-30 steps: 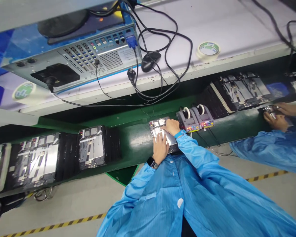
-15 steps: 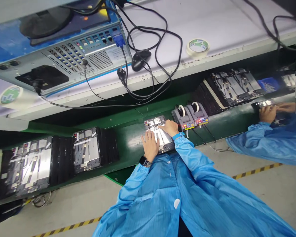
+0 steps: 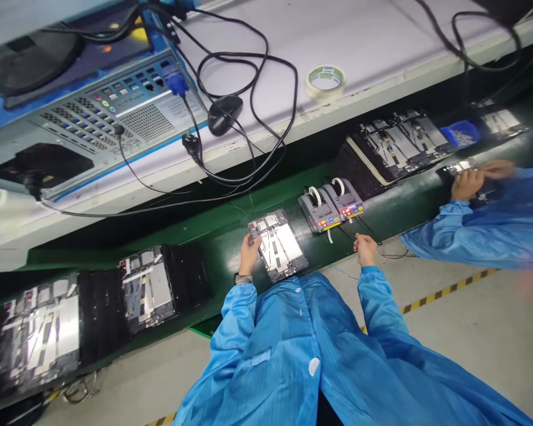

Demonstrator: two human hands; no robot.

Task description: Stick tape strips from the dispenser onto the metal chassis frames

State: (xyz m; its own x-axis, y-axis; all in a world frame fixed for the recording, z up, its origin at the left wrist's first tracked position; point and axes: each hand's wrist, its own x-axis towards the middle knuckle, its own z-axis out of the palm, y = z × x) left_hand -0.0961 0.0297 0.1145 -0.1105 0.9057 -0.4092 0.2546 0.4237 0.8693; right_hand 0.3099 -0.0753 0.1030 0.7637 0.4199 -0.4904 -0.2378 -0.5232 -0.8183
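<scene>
A metal-backed tablet chassis (image 3: 278, 245), with silver plates and strips over a dark frame, lies on the green conveyor belt (image 3: 224, 251). My left hand (image 3: 249, 254) grips its left edge near the far corner, with the watch on that wrist. My right hand (image 3: 365, 248) is off the chassis, at the belt's near edge by the tape dispensers. Its fingers hold nothing. Two tape dispensers (image 3: 331, 204) stand on the belt just beyond that hand. Similar panels lie on black foam mats (image 3: 189, 275) along the belt on both sides.
A co-worker's hands (image 3: 477, 180) work on another panel at the right. Beyond the belt, a shelf carries a computer case (image 3: 115, 112), a mouse (image 3: 224, 115), tangled black cables and a tape roll (image 3: 325, 81). Below lies a grey floor with a yellow-black stripe (image 3: 444, 290).
My right hand has left the top of the chassis and moved to the belt's near edge. My left hand has shifted to the chassis's left edge. The view has turned slightly.
</scene>
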